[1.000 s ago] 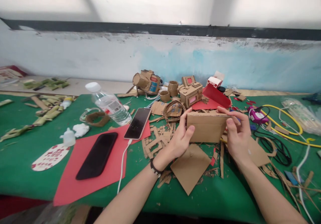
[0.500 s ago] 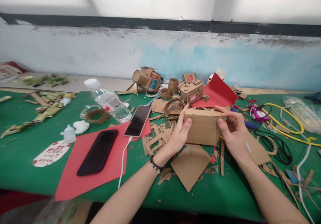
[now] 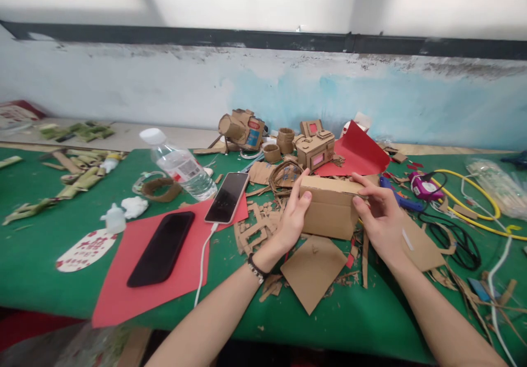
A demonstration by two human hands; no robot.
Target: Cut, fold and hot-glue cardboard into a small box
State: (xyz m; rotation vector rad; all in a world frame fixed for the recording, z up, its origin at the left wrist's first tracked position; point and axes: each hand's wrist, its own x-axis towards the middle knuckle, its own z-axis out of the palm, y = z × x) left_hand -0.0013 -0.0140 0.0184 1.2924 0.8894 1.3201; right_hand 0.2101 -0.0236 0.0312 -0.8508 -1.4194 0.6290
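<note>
A plain cardboard box [image 3: 329,213] is held above the green table between both hands. My left hand [image 3: 293,213] grips its left end, thumb on the front face and fingers behind. At the upper right corner, my right hand [image 3: 381,213] holds the box with thumb and fingers. Below the box lies a square cardboard piece [image 3: 313,274], among small scraps. Another flat cardboard piece [image 3: 420,243] is beside my right wrist. Behind the box stand a cardboard camera model [image 3: 316,150] and, further left, a second camera model with a long lens [image 3: 242,129].
To the left, a black phone [image 3: 161,249] lies on red paper [image 3: 111,295], with a charging phone [image 3: 226,198] and a water bottle [image 3: 181,164] near it. A blue glue gun [image 3: 401,196], purple device [image 3: 424,186] and yellow cable [image 3: 473,221] are at right.
The box has shifted and turned slightly, showing more of its top face. My right thumb and fingers have moved a little to the left along its upper right corner.
</note>
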